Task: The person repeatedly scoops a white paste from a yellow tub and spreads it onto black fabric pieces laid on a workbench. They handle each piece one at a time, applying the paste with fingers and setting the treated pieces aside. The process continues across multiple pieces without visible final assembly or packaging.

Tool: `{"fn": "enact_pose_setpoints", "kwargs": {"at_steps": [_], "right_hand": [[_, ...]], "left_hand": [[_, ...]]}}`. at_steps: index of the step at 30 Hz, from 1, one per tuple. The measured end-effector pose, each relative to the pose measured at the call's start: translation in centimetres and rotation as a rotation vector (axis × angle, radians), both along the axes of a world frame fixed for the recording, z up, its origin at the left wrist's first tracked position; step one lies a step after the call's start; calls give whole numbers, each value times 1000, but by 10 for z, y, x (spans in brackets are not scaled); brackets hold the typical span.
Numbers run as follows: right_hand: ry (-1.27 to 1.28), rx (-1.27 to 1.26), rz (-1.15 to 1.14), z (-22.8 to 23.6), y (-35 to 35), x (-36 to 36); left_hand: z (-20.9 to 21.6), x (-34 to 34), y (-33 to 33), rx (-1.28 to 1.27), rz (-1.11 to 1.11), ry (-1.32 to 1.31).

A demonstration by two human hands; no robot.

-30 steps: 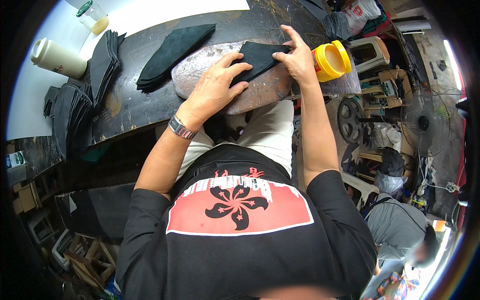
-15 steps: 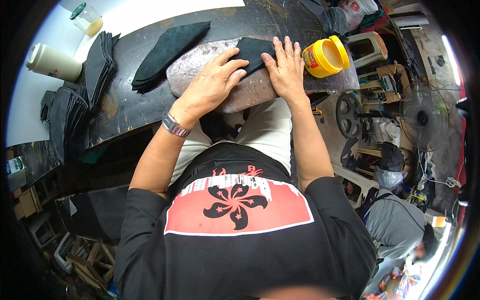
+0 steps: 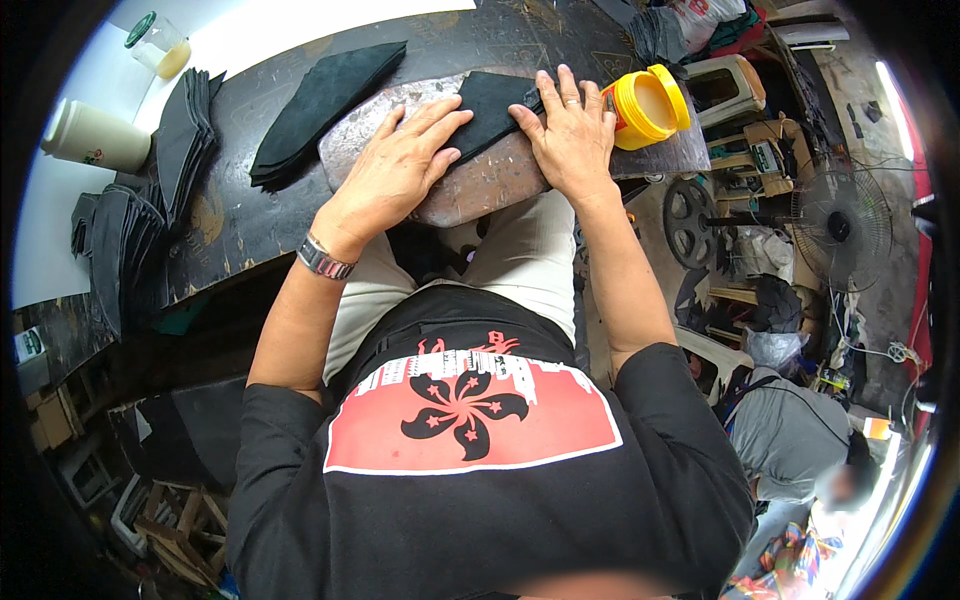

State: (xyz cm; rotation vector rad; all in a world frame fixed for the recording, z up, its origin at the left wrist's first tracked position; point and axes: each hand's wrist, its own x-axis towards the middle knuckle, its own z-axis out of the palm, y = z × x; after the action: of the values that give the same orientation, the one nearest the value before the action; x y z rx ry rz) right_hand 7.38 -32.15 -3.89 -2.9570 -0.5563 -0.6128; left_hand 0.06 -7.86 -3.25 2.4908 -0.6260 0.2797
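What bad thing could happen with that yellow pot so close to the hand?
The open yellow tub sits right beside the right hand, near the slab's edge; a sideways push might tip it or knock it off. Both hands press flat on the dark piece; if the left hand slips, the piece could shift or crease.

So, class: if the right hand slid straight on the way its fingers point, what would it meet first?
The right hand lies flat on the black piece, fingers pointing up the dark table. Ahead looks free to the far edge; the yellow tub sits just to its right, probably missed.
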Motion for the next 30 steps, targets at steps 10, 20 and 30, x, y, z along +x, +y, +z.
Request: {"fn": "enact_pose_setpoints", "kwargs": {"at_steps": [10,20,30], "right_hand": [[120,113,132,-6,1,-30],[465,1023,295,40,-24,-49],[357,75,-311,71,-91,11]], "left_hand": [[-7,-5,-5,115,64,-75],[-4,-7,-6,106,71,-66],[-2,-8,-6,26,97,-109]]}}
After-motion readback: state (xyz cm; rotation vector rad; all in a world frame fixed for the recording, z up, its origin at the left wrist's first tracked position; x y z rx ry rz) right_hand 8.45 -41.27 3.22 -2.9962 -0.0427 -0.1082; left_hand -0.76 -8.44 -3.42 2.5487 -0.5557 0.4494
